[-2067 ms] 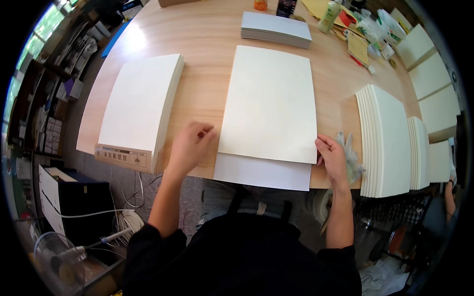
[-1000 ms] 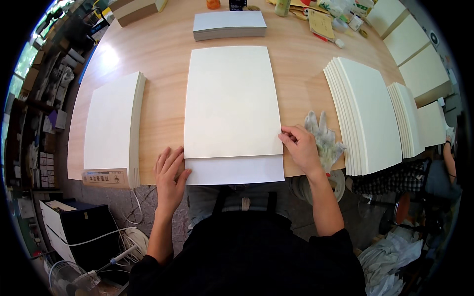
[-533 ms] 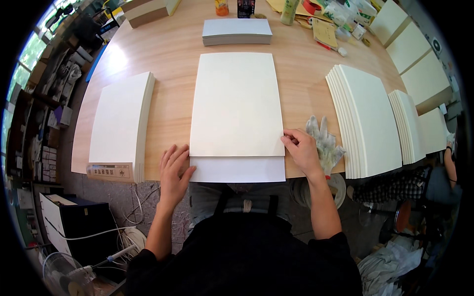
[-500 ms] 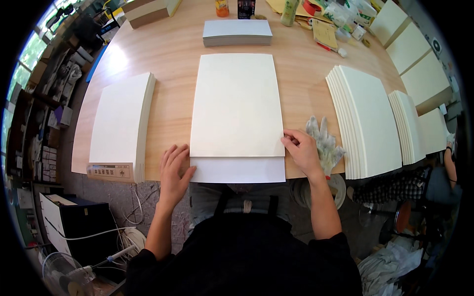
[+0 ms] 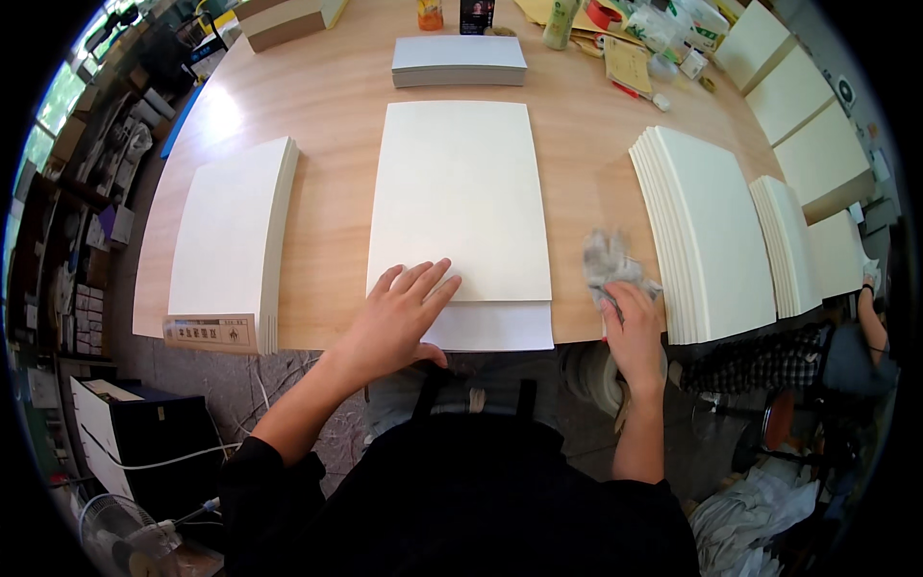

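Observation:
A large cream board (image 5: 460, 192) lies in the middle of the table, over a white sheet (image 5: 495, 327) that shows along its near edge. My left hand (image 5: 404, 313) rests flat across the board's near left corner, fingers spread and thumb past the table edge. Right of the board, my right hand (image 5: 633, 327) is closed on a grey-white work glove (image 5: 608, 260), which is smeared by motion. The glove's far end sticks out beyond my fingers.
Stacked cream boards (image 5: 231, 221) stand at the left, with a brown printed strip (image 5: 210, 333) at their near end. More stacks (image 5: 707, 231) lie at the right. A grey-edged stack (image 5: 460, 60) sits at the back. Another person's arm (image 5: 871, 317) shows at far right.
My left hand has moved right onto the board's near corner. My right hand has left the board's right edge and taken hold of the glove.

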`<state>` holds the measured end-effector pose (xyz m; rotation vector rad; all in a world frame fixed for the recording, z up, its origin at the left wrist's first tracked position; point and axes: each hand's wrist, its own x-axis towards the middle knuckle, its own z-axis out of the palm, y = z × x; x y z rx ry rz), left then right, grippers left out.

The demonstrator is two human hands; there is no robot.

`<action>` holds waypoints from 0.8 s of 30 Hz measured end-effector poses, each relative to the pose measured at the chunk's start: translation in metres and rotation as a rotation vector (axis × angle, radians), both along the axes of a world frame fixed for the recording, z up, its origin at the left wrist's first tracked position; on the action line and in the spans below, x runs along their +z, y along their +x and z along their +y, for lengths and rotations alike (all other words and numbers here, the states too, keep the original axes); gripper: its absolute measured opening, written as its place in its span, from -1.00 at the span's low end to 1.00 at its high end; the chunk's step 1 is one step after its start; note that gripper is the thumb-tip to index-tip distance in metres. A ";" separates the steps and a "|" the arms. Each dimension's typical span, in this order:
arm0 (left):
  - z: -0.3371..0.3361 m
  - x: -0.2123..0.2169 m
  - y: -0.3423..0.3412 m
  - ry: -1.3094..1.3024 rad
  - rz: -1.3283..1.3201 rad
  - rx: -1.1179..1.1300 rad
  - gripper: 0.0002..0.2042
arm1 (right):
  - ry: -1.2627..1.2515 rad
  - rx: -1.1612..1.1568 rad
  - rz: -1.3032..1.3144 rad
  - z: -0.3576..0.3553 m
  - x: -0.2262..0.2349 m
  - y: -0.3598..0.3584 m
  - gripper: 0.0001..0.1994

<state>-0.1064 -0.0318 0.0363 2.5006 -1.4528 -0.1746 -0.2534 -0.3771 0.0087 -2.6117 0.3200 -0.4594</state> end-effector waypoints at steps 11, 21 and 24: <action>0.004 0.004 -0.001 -0.150 0.014 0.048 -0.24 | 0.081 0.355 0.076 0.054 0.021 0.006 -0.31; 0.028 -0.012 0.053 -0.249 0.238 0.157 -0.50 | 0.417 0.302 -0.034 0.050 -0.011 0.073 -0.74; 0.026 -0.018 0.067 -0.336 0.378 0.280 -0.67 | 0.374 0.257 -0.076 0.056 -0.012 0.088 -0.73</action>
